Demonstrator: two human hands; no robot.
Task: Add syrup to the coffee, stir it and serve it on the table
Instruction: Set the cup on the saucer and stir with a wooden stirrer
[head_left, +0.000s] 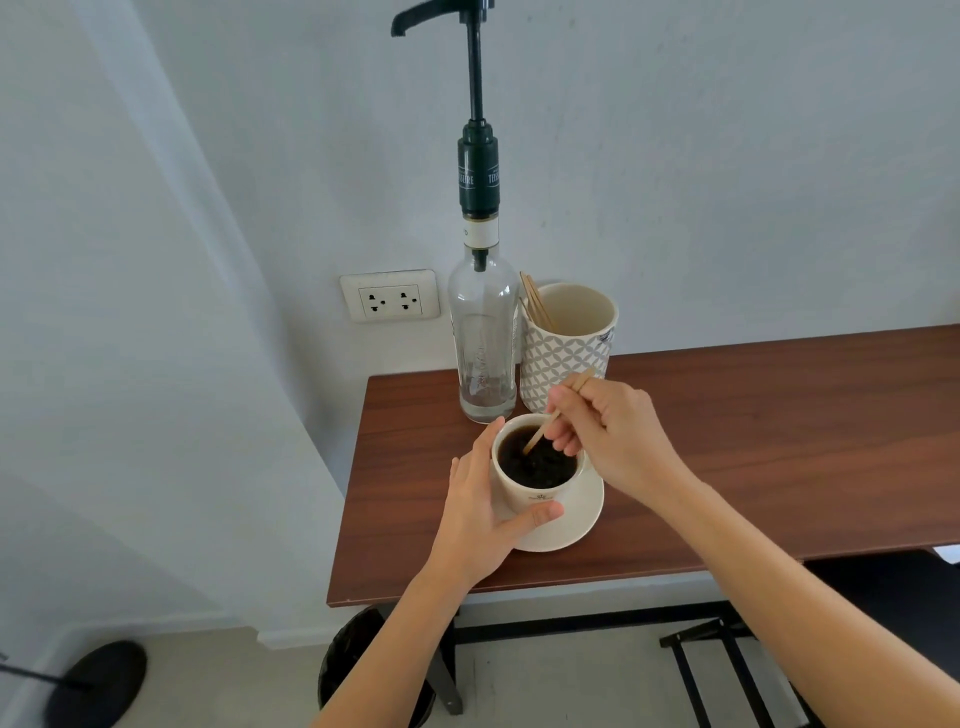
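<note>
Both bare forearms reached forward. The left hand (480, 512) curved open, palm inward, thumb stretched out in front and fingers round the far side. The right hand (605, 434) hung higher, its fingers (563, 410) pinched together, wrist bent down.

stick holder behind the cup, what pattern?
Grey-and-white interlocking circles on the holder, cream inside; head view.

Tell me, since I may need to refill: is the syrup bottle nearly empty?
Nearly empty: the clear syrup bottle shows only a shallow layer at its base.

"TEISSEIRE" on syrup pump collar (478, 174), cup logo (538, 499) unreadable
</note>
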